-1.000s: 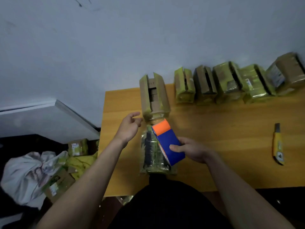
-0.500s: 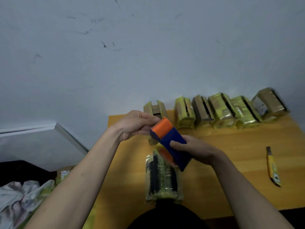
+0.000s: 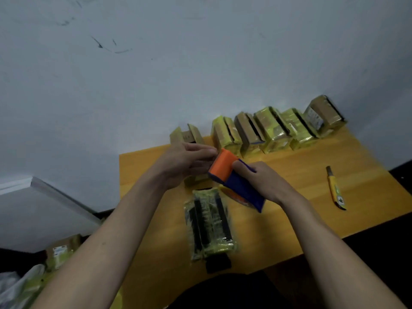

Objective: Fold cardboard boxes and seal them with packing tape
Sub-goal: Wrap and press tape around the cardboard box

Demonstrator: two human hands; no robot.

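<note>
A pale blue-grey wall is filling the upper half of the view. Below it, a yellow wooden worktop is stretching from the centre towards three o'clock. Along its far edge, at about one o'clock, a row of taped cardboard boxes is standing side by side against the wall, wrapped in yellow-green tape. One open cardboard box is standing at the row's left end, at twelve o'clock, flaps up, partly hidden behind my left hand. At six o'clock, close to my body, a flat package wrapped in yellow-green and black is lying on the worktop.

I am holding a blue and orange tape dispenser above the worktop at the centre. My right hand is gripping its blue body, fingers curled round it. My left hand is reaching to its orange end, fingertips touching there; I cannot tell whether this grip is pinching anything.

At three o'clock, a yellow utility knife is lying well apart from my hands.
</note>
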